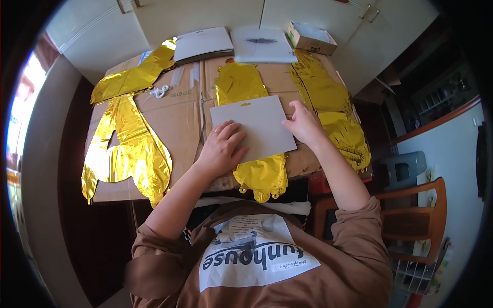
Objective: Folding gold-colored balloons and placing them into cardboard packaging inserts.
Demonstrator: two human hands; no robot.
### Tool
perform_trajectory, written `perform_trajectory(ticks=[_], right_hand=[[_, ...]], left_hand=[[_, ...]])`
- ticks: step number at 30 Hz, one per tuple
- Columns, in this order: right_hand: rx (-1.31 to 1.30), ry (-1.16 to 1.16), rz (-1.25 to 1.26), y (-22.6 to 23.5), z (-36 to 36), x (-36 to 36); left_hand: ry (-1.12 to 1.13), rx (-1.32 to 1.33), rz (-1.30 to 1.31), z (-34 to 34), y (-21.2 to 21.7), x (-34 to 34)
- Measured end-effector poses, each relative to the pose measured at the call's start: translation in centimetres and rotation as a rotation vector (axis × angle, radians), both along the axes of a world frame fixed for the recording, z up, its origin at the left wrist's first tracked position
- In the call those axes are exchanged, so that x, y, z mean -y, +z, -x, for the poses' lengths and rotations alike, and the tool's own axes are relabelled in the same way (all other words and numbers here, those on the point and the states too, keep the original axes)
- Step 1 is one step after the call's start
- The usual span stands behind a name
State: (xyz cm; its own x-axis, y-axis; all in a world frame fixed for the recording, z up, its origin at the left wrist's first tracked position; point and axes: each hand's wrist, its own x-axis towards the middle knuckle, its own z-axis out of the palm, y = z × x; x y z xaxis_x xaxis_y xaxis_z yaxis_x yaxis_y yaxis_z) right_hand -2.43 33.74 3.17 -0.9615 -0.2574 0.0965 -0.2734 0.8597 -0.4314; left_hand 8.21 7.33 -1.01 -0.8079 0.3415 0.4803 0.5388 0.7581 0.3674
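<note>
A white rectangular card with a hang slot lies over the middle of a flat gold foil balloon. The balloon shows above and below the card. My left hand rests on the card's left part, fingers stretched out and a ring on one of them. At the card's right edge is my right hand. Its thumb tip touches the edge, while the index finger is bent and apart from the thumb. The remaining right fingers are mostly hidden.
A flat A-shaped gold foil balloon and another foil piece lie left on the cardboard-covered table. More gold foil lies right. Behind are a card stack, a clear bag and a small box. White ribbon-like bits lie left.
</note>
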Motion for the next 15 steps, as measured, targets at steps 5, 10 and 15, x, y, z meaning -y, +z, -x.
perform_trajectory(ticks=[5, 10, 15], right_hand=[[0.351, -0.113, 0.324, 0.6, -3.3, -2.0], [0.573, -0.189, 0.611, 0.1, -3.8, -2.7], [0.325, -0.121, 0.302, -0.3, -4.2, -3.1]], left_hand=[[-0.002, 0.008, -0.048, 0.0, -0.1, -0.1], [-0.029, 0.034, -0.069, 0.3, -0.2, 0.3], [-0.010, 0.052, -0.061, 0.4, -0.1, 0.2]])
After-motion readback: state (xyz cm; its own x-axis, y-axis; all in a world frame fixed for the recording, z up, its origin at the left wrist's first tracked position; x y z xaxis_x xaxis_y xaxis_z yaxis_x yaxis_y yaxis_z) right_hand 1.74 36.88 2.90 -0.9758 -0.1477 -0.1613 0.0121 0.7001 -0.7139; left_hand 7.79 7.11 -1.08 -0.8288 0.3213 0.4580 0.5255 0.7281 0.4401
